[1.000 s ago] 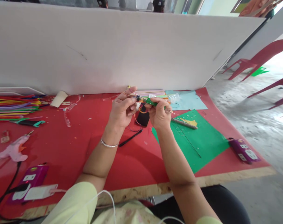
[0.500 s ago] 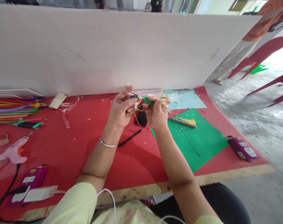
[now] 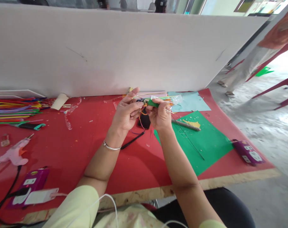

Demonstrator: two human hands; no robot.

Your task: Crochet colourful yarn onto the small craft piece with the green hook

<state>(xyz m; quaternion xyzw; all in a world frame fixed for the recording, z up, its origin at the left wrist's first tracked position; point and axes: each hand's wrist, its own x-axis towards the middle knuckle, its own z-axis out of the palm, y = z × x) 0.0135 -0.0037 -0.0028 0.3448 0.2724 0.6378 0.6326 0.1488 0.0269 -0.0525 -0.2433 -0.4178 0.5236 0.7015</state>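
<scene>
Above the red tabletop, my left hand [image 3: 126,114] pinches a small dark-blue knotted piece [image 3: 140,100] between thumb and fingertips. My right hand [image 3: 160,115] is closed around a thin metal rod with a green grip [image 3: 153,103], rather like a crochet hook. The rod's rear end sticks out to the right, and its front end meets the dark piece, where detail is too small to make out. Pink and orange strands hang below the fingers. A black stick [image 3: 132,141] lies beneath, by a dark phone-like object [image 3: 144,120] partly hidden by my hands.
A white board [image 3: 125,53] stands across the table's back. At left lie colourful pipe cleaners [image 3: 13,109], a pink glue gun [image 3: 14,152] and a purple power strip [image 3: 31,182]. At right are a green sheet [image 3: 198,148] and another purple box [image 3: 248,152]. Someone [image 3: 265,53] walks behind.
My left hand has shifted slightly right, bringing the dark piece closer to the green grip. Less of the rod's front end shows. The person behind has taken a step.
</scene>
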